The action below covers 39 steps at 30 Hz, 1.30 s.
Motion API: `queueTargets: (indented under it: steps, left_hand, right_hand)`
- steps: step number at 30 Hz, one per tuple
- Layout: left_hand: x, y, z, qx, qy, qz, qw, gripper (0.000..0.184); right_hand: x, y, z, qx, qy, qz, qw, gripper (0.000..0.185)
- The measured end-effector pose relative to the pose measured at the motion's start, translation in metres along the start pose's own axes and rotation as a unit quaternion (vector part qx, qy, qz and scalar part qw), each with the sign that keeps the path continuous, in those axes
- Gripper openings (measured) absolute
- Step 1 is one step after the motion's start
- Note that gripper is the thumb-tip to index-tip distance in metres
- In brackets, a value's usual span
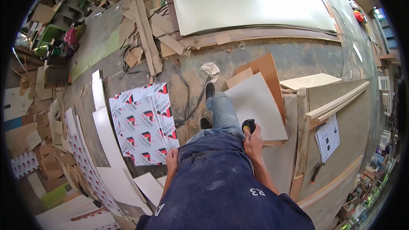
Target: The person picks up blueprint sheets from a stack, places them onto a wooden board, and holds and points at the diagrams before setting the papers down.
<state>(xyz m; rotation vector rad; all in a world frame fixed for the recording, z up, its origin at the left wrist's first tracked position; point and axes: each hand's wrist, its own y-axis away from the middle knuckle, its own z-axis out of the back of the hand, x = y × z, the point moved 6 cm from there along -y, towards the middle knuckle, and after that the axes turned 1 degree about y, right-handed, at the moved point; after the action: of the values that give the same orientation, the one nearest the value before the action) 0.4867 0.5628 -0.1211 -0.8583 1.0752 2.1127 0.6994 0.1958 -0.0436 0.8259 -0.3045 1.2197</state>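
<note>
A black and yellow tape measure (248, 125) is in my right hand (253, 140), whose fingers are closed round it at waist height. Beyond and beneath it in view lies a pale grey panel (260, 106). My left hand (171, 158) hangs at my side with its fingers curled in. In view it overlaps the lower right corner of the white boards printed with red and black logos (140, 123). Whether those fingers grip anything is hidden.
Large white sheets (247, 4) lie stacked ahead, with scrap strips (147, 34) beside them. A crumpled white piece (210, 70) and a dark strap (187, 89) lie near my feet. On the right bench (336, 145) are wooden battens (338, 102), a paper sheet (328, 138) and a cutter (316, 172).
</note>
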Motion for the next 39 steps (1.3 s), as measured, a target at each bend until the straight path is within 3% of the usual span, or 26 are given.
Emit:
queueTargets:
  steps: [2,3,6,8,10,12,14,16,18,19,22,24,30,32,36,38,39]
  left_hand:
    - [0.011,-0.048,0.005,-0.073,-0.006,0.092,0.993,0.043]
    - [0.012,-0.071,-0.001,-0.081,0.061,0.103,0.990,0.048]
    - [-0.027,-0.139,-0.002,-0.078,-0.029,0.012,0.996,0.052]
    - [-0.038,-0.193,-0.003,-0.077,-0.084,0.026,0.993,0.052]
    - [-0.093,-0.251,-0.017,-0.080,-0.130,0.009,0.988,0.051]
    - [-0.148,-0.300,-0.040,-0.035,-0.133,-0.022,0.990,0.052]
    - [-0.189,-0.333,-0.053,0.016,-0.143,-0.056,0.988,0.053]
    - [-0.210,-0.366,-0.052,-0.025,-0.135,-0.065,0.988,0.058]
    - [-0.234,-0.412,-0.065,-0.031,-0.124,-0.095,0.987,0.061]
    - [-0.248,-0.435,-0.077,0.006,-0.120,-0.104,0.987,0.062]
    - [-0.307,-0.492,-0.119,0.075,-0.149,-0.127,0.978,0.063]
    - [-0.357,-0.538,-0.162,0.112,-0.233,-0.212,0.943,0.058]
    - [-0.511,-0.621,-0.329,0.251,-0.253,-0.256,0.899,0.045]
    - [-0.547,-0.620,-0.405,0.387,-0.154,-0.130,0.900,0.041]
    - [-0.648,-0.566,-0.544,0.546,-0.120,-0.164,0.813,0.045]
    - [-0.692,-0.541,-0.601,0.626,-0.177,-0.147,0.745,0.052]
    - [-0.710,-0.531,-0.626,0.670,-0.141,-0.165,0.710,0.055]
  right_hand:
    - [0.007,-0.033,-0.014,-0.016,0.023,-0.004,1.000,0.050]
    - [0.004,-0.052,-0.024,-0.026,0.048,-0.007,0.999,0.048]
    - [-0.004,-0.130,-0.061,0.051,0.011,-0.064,0.997,0.050]
    - [0.037,-0.186,-0.047,0.068,-0.024,-0.102,0.992,0.051]
    - [0.059,-0.253,-0.025,0.006,0.008,0.004,1.000,0.049]
    - [0.080,-0.314,0.009,-0.125,-0.025,0.067,0.990,0.049]
    - [0.066,-0.362,0.015,-0.154,-0.016,0.050,0.987,0.049]
    - [0.048,-0.387,0.019,-0.205,0.030,0.047,0.977,0.048]
    - [0.040,-0.392,0.002,-0.146,0.012,-0.016,0.989,0.053]
    - [0.027,-0.400,-0.010,-0.113,-0.009,-0.053,0.992,0.054]
    - [0.006,-0.408,-0.028,-0.146,-0.057,-0.110,0.982,0.056]
    - [-0.004,-0.421,-0.035,-0.050,-0.104,-0.195,0.974,0.057]
    - [0.021,-0.495,0.015,-0.016,-0.181,-0.153,0.971,0.070]
    - [0.029,-0.532,0.043,-0.055,-0.231,-0.136,0.962,0.069]
    - [0.054,-0.603,0.131,-0.099,-0.373,-0.095,0.918,0.068]
    - [0.048,-0.637,0.168,-0.113,-0.392,-0.047,0.912,0.057]
    - [0.048,-0.649,0.190,-0.134,-0.420,-0.016,0.897,0.054]
